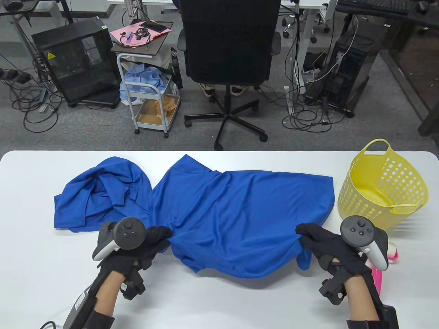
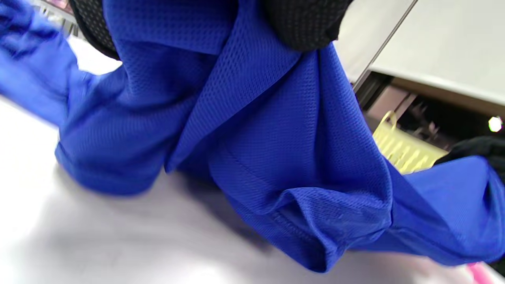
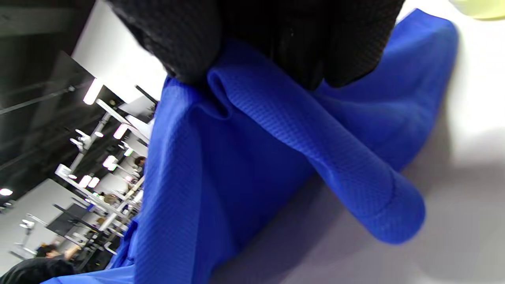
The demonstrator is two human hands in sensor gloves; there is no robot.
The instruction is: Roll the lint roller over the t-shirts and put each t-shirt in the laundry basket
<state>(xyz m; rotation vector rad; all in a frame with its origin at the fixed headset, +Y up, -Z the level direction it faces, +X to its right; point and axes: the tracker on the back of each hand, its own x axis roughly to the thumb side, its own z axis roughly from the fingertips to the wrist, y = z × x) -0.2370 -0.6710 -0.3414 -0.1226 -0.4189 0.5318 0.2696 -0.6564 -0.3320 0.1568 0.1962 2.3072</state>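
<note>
Both hands pinched the near edge of a blue t-shirt (image 1: pixel 240 212) spread mid-table.

Left hand (image 1: pixel 137 243) gripped bunched fabric at the shirt's near-left corner; left wrist view showed black fingertips (image 2: pixel 303 23) clamped on a fold; right hand (image 1: pixel 329 246) pinched the near-right corner, cloth gathered under its fingers (image 3: pixel 189 43); near hem lifted slightly between the grips, rest flat on the white table (image 1: pixel 34 240); second blue t-shirt (image 1: pixel 99 195) lay crumpled just left, edges touching or overlapping the first; yellow laundry basket (image 1: pixel 384 185) stood at the table's right end, tilted; pink item (image 1: pixel 377 274) behind the right hand, probably the lint roller, mostly hidden; black office chair (image 1: pixel 228 44) beyond the table.
</note>
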